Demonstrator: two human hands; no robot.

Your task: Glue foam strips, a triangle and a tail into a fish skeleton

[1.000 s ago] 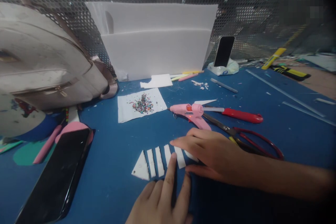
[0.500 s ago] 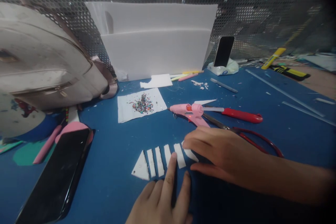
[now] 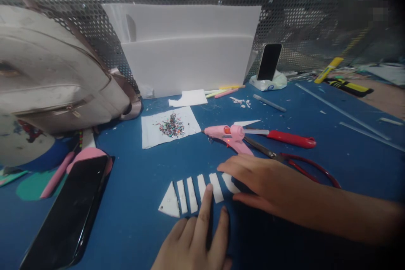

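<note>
A row of white foam strips (image 3: 193,190) lies on the blue table (image 3: 133,202), led by a triangular tip piece (image 3: 170,201) on the left. My left hand (image 3: 196,236) rests at the bottom centre, fingers stretched flat, its index fingertip touching a strip near the middle of the row. My right hand (image 3: 257,179) comes in from the right, palm down with fingers extended, lying over the rightmost strip (image 3: 229,183). A pink glue gun (image 3: 230,135) lies just behind my right hand.
Red-handled scissors (image 3: 303,166) and a red-handled knife (image 3: 289,138) lie to the right. A white sheet with glitter (image 3: 171,126), white foam boards (image 3: 190,46), a propped phone (image 3: 269,62), a bag (image 3: 53,76) and a second phone (image 3: 68,211) surround the work spot.
My right hand has pulled back to the right, off the row's middle strips, uncovering more of the end pieces. My left hand has stayed put.
</note>
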